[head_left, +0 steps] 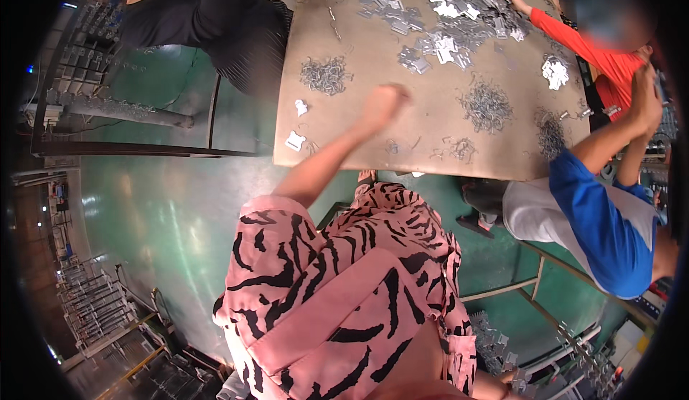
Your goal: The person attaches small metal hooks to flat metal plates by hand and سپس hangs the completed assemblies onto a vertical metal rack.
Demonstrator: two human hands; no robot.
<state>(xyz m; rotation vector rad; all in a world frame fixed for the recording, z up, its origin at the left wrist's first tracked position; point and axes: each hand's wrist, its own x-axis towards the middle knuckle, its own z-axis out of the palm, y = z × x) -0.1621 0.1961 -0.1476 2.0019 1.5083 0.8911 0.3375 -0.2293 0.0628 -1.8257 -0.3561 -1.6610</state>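
Observation:
Above the near half of the table [344, 131], my left hand [387, 104] is raised with its fingers curled in, a little smeared by motion. Whatever it may hold is too small or hidden to make out. Small wire hooks lie in a pile [324, 75] to its left and a larger pile [486, 105] to its right. A few loose hooks [392, 146] are scattered below it. At the lower right edge my right hand [508, 384] shows only in part, close to hanging flat metal pieces [491, 342]; its fingers are mostly hidden.
Flat grey metal plates [448, 19] cover much of the table's far side. Around it are a person in black [208, 19], one in a red sleeve [574, 37] reaching over the plates, and one in blue and white [599, 220]. Metal racks [104, 307] stand at the left.

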